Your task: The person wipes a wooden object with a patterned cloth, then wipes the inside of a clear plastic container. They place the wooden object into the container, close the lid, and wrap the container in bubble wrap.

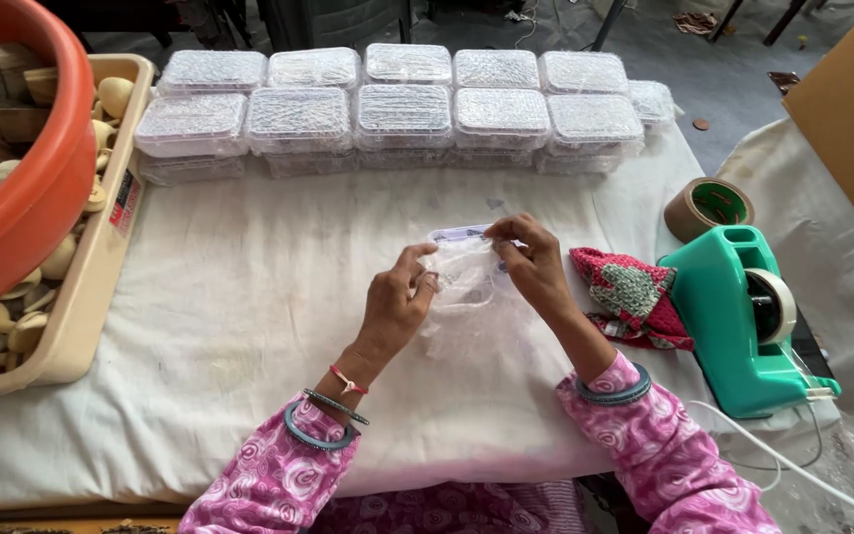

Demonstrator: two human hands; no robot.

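Centre of the bench, a small clear plastic box point(462, 272) with rounded corners sits half-swathed in crinkly bubble wrap point(471, 326), the film spilling toward the near edge. The left hand point(395, 307) pinches the wrap at the box's left side, fingers curled in tight; the right hand point(531, 262) grips the film over the top right corner, thumb and fingertips closed on it. Both hands clamped on the wrap, box between them.

Just beside the right wrist lies a crumpled red and green patterned cloth point(630, 297), soft and knitted-looking. Next, toward the right edge, a chunky teal tape dispenser point(733, 316) with a pale roll, and behind it a brown tape roll point(709, 208).

Along the far edge, two rows of finished wrapped boxes point(402, 109), shiny and dimpled, stacked tight. The bench wears a wrinkled white cloth cover point(229, 326). At the left edge, a beige tray point(76, 326) of smooth pale wooden pieces, with a glossy orange tub point(22, 198) resting over it.
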